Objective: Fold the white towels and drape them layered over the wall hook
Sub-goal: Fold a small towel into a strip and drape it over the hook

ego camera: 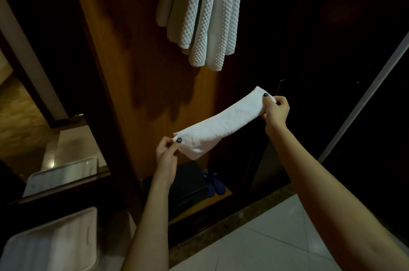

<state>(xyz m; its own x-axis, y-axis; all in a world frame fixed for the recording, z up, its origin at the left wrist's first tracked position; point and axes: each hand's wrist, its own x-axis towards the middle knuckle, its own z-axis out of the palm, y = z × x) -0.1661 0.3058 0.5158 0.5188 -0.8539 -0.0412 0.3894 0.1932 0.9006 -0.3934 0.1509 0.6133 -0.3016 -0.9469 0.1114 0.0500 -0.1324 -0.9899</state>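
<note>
A small white towel (223,124), folded into a narrow strip, is stretched in the air between my two hands. My left hand (167,155) pinches its lower left end with thumb and fingers. My right hand (275,110) pinches its upper right end. Above, several white waffle-textured towels (203,11) hang down the wooden wall panel (132,60); the hook that carries them is out of frame at the top.
A white plastic tray (53,242) lies at the lower left. A mirror at the left reflects another tray (64,174). Blue slippers (213,183) and a dark box (190,182) sit on a low shelf below the towel. Pale floor tiles (276,233) run at the lower right.
</note>
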